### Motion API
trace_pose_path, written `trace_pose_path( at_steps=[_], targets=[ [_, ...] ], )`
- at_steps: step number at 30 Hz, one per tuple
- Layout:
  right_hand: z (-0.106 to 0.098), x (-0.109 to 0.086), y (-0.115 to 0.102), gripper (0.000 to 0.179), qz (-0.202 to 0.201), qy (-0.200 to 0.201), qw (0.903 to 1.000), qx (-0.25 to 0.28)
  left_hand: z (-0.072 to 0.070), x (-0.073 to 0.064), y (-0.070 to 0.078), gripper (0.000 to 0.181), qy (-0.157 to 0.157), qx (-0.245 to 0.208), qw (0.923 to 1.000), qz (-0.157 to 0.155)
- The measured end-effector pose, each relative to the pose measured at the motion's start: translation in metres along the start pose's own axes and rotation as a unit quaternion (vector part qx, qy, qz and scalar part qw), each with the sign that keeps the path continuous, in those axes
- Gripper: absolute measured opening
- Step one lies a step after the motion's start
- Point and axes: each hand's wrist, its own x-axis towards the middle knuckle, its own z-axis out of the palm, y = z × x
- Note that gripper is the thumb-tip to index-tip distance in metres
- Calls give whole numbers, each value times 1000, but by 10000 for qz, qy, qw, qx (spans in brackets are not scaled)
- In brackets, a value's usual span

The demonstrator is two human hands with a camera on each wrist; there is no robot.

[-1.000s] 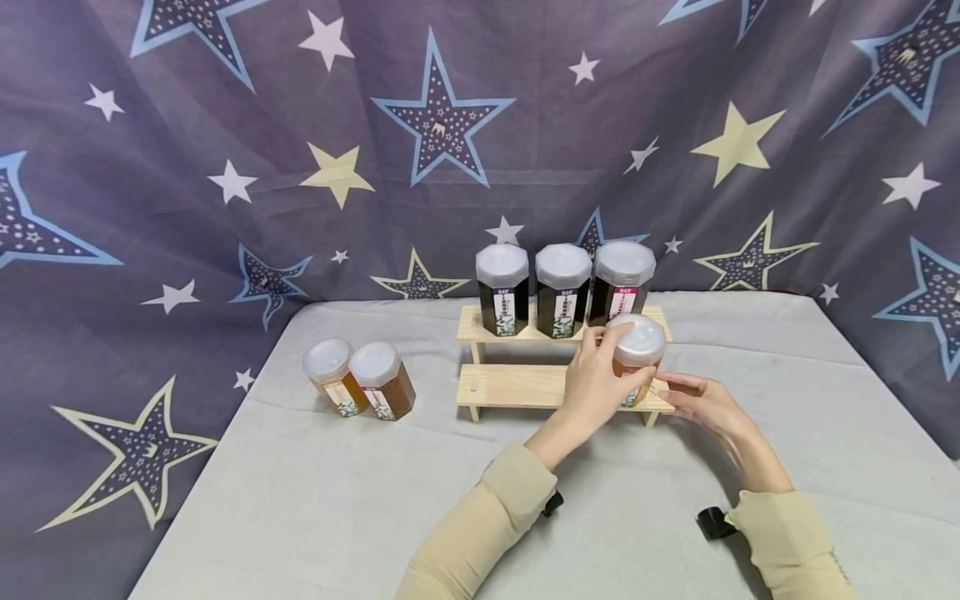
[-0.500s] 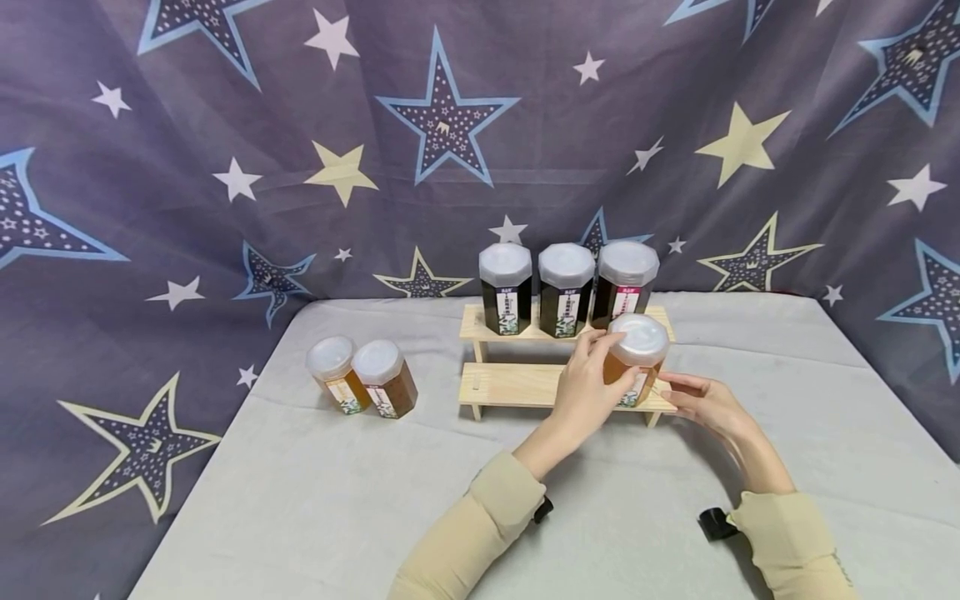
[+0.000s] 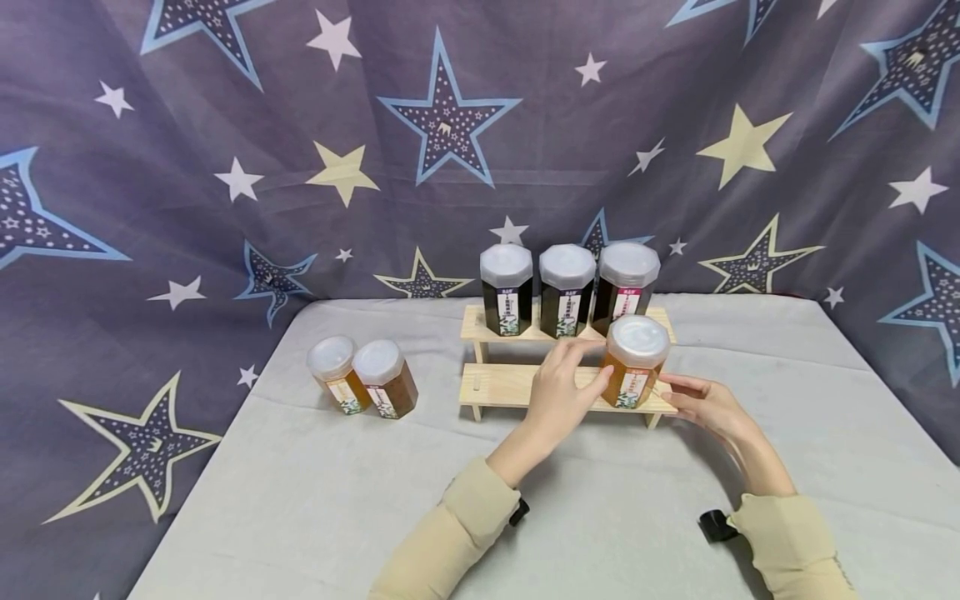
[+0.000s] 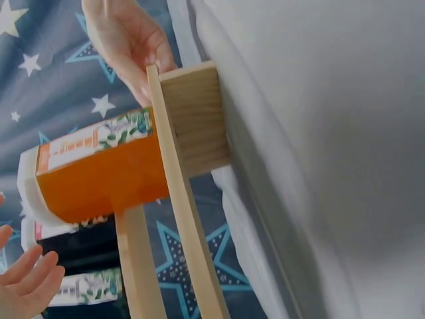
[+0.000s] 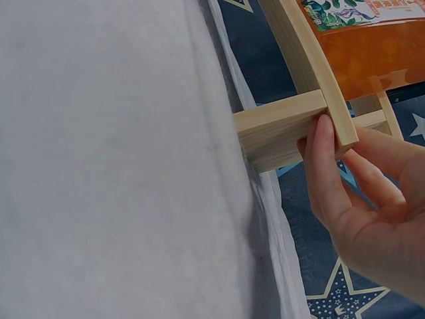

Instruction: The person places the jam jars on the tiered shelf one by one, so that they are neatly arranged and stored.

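Note:
An amber jar (image 3: 633, 379) with a whitish lid stands upright at the right end of the lower step of a two-step wooden rack (image 3: 517, 385). My left hand (image 3: 558, 396) is just left of the jar, fingers loosely spread and holding nothing; in the left wrist view a gap shows between its fingers (image 4: 33, 276) and the jar. At the lower step's right end, my right hand (image 3: 708, 408) pinches the board's edge between thumb and fingers, as the right wrist view shows. Three dark jars, the left (image 3: 507, 292), middle (image 3: 566, 292) and right one (image 3: 624, 287), stand on the upper step.
To the left on the grey cloth-covered table (image 3: 300, 500) stand a golden jar (image 3: 339, 375) and a brown jar (image 3: 386, 379), side by side. A dark curtain (image 3: 262, 167) printed with stars hangs behind the table.
My left hand has let go of the amber jar and drawn back to the left, uncovering its label. My right hand keeps its place at the rack's right end.

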Motion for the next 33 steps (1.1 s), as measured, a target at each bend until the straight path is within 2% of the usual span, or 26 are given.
trace_pose_path(
  at_steps=[9, 13, 18, 33],
  targets=[
    [-3, 2, 5, 26, -126, -59, 9998, -171, -24, -7, -15, 33, -194, 217, 9996, 14],
    [-2, 1, 3, 26, -15, -19, 9999, -144, -32, -9, -23, 32, -146, 231, 9996, 9],
    [-2, 1, 2, 27, 3, 4, 9999, -136, -44, -11, -32, 30, -92, 317, 9994, 145],
    [-2, 0, 1, 24, 65, 51, 9999, -135, -94, -22, -61, 29, -9, 723, 9973, 153]
  ],
)
